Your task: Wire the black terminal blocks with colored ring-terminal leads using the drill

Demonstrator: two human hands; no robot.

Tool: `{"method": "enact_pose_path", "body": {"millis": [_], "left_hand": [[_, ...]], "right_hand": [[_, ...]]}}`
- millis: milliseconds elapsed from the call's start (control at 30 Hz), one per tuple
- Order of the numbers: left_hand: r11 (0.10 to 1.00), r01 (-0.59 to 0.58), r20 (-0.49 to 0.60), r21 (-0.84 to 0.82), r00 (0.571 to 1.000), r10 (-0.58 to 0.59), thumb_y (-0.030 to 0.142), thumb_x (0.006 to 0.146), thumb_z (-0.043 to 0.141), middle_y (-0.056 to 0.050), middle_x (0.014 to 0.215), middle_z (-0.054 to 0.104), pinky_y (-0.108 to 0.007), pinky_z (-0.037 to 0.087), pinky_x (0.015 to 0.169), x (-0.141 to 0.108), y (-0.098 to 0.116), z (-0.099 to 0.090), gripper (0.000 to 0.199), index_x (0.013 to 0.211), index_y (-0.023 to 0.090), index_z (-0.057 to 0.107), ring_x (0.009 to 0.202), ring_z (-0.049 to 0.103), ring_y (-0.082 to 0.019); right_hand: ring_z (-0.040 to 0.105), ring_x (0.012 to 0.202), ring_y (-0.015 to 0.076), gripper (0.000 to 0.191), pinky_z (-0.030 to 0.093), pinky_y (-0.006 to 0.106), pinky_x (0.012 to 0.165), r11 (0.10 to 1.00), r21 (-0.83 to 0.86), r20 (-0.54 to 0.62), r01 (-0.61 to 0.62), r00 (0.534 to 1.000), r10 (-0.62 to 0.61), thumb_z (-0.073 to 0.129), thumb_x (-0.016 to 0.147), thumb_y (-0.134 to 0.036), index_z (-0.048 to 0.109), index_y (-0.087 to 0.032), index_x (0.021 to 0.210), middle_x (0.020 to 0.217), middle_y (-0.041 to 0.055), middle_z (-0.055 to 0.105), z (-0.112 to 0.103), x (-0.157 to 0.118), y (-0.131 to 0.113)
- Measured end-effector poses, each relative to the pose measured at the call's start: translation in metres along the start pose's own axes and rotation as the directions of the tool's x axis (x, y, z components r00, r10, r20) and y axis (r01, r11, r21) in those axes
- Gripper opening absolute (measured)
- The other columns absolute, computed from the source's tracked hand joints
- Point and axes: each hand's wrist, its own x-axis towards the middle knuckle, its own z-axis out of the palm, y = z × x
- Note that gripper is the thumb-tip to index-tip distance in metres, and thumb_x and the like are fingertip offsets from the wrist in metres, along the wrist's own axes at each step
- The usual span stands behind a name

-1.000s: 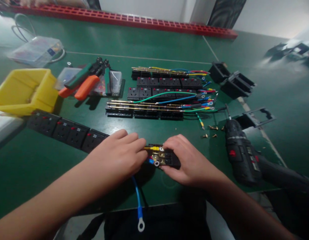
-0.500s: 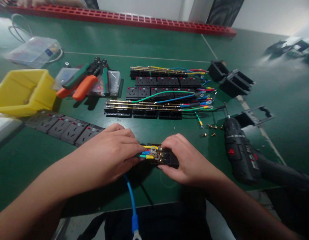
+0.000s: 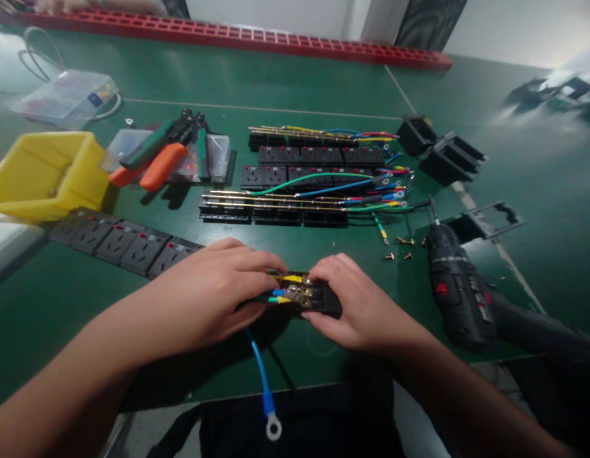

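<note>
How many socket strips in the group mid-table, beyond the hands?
4, in parallel rows: the farthest strip, underside up; the second strip, face up; the third strip, face up; the nearest strip, underside up. Nothing seems hidden there.

Smooth, glossy yellow plastic bin (image 3: pixel 49 175).

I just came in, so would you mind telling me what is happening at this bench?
Someone's left hand is gathering ring-ended wires at a black terminal block, which the right hand grips at its other end. A blue wire hangs past the table's near edge. The power drill lies to the right, beside some small brass screws, and wired socket strips lie beyond the hands.
</note>
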Motion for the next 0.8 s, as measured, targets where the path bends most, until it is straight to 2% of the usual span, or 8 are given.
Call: {"method": "enact_pose_path", "body": {"millis": [100, 233, 400, 500, 567, 667, 700, 800], "left_hand": [[1.0, -0.029, -0.015, -0.006, 0.999, 0.029, 0.021, 0.097, 0.056, 0.003, 0.116, 0.073, -0.03, 0.044, 0.089, 0.0, -0.001, 0.001, 0.021, 0.113, 0.024, 0.068, 0.101, 0.065, -0.014], [0.999, -0.036, -0.065, 0.008, 0.997, 0.036, 0.022, 0.098, 0.053, 0.002, 0.112, 0.074, -0.031, 0.045, 0.089, 0.0, -0.004, 0.006, 0.021, 0.114, 0.024, 0.068, 0.098, 0.066, -0.014], [0.999, 0.01, 0.001, -0.053, 1.0, -0.01, 0.024, 0.099, 0.051, 0.0, 0.111, 0.073, -0.034, 0.046, 0.092, 0.003, -0.009, 0.015, 0.022, 0.113, 0.024, 0.068, 0.101, 0.065, -0.016], [0.994, 0.067, 0.031, -0.081, 0.997, -0.065, 0.029, 0.098, 0.056, -0.001, 0.116, 0.071, -0.037, 0.047, 0.097, 0.002, -0.013, 0.008, 0.024, 0.119, 0.026, 0.066, 0.109, 0.062, -0.019], [0.99, 0.103, 0.008, -0.1, 0.995, -0.103, 0.03, 0.095, 0.058, -0.002, 0.12, 0.069, -0.037, 0.047, 0.099, -0.003, -0.012, -0.004, 0.03, 0.125, 0.026, 0.062, 0.113, 0.06, -0.02], [0.984, 0.131, -0.062, -0.124, 0.988, -0.139, 0.022, 0.094, 0.053, -0.002, 0.112, 0.069, -0.032, 0.05, 0.09, -0.016, 0.001, -0.019, 0.025, 0.116, 0.024, 0.064, 0.104, 0.061, -0.018], [0.984, 0.122, -0.056, -0.127, 0.99, -0.129, 0.019, 0.093, 0.05, -0.002, 0.106, 0.07, -0.03, 0.05, 0.085, -0.021, 0.008, -0.02, 0.024, 0.111, 0.024, 0.065, 0.098, 0.062, -0.018], [0.983, 0.068, 0.034, -0.168, 0.997, -0.063, 0.018, 0.094, 0.05, 0.0, 0.103, 0.071, -0.03, 0.05, 0.087, -0.033, 0.035, -0.004, 0.024, 0.107, 0.028, 0.067, 0.094, 0.062, -0.016]], "right_hand": [[0.049, 0.097, 0.0189, 0.03, 0.041, 0.034, 0.087, 1.0, -0.003, -0.002, 0.006, 1.0, -0.006, 0.069, 0.085, -0.031, 0.056, -0.017, 0.108, 0.104, 0.0053, 0.06, 0.001, 0.0, 0.0], [0.049, 0.1, 0.0198, 0.034, 0.043, 0.035, 0.091, 1.0, -0.004, 0.027, 0.03, 0.999, -0.03, 0.067, 0.088, -0.031, 0.059, -0.018, 0.119, 0.107, 0.0067, 0.06, 0.0, 0.0, -0.001], [0.05, 0.101, 0.0195, 0.035, 0.044, 0.035, 0.091, 1.0, 0.021, 0.022, 0.023, 0.999, -0.023, 0.067, 0.088, -0.028, 0.063, -0.018, 0.121, 0.108, 0.0078, 0.06, 0.0, -0.001, -0.001], [0.05, 0.102, 0.0194, 0.036, 0.045, 0.035, 0.092, 0.999, 0.027, 0.004, 0.026, 1.0, -0.026, 0.067, 0.088, -0.029, 0.064, -0.017, 0.122, 0.11, 0.008, 0.06, 0.0, -0.001, 0.0], [0.051, 0.102, 0.0191, 0.039, 0.045, 0.035, 0.093, 0.999, 0.027, 0.005, 0.03, 1.0, -0.03, 0.067, 0.088, -0.031, 0.064, -0.017, 0.124, 0.111, 0.008, 0.06, 0.0, -0.001, 0.001], [0.051, 0.102, 0.0185, 0.039, 0.045, 0.035, 0.093, 0.999, 0.03, 0.009, 0.026, 1.0, -0.026, 0.067, 0.088, -0.03, 0.064, -0.018, 0.125, 0.111, 0.0076, 0.06, 0.0, -0.001, 0.001], [0.051, 0.102, 0.0185, 0.039, 0.045, 0.035, 0.093, 0.999, 0.031, 0.006, 0.025, 1.0, -0.026, 0.068, 0.088, -0.029, 0.064, -0.018, 0.125, 0.111, 0.0075, 0.06, -0.001, -0.001, 0.001], [0.051, 0.102, 0.0193, 0.039, 0.046, 0.037, 0.093, 0.999, 0.026, 0.0, 0.027, 1.0, -0.027, 0.068, 0.087, -0.028, 0.063, -0.019, 0.125, 0.111, 0.0081, 0.059, -0.001, -0.001, 0.0]]}}
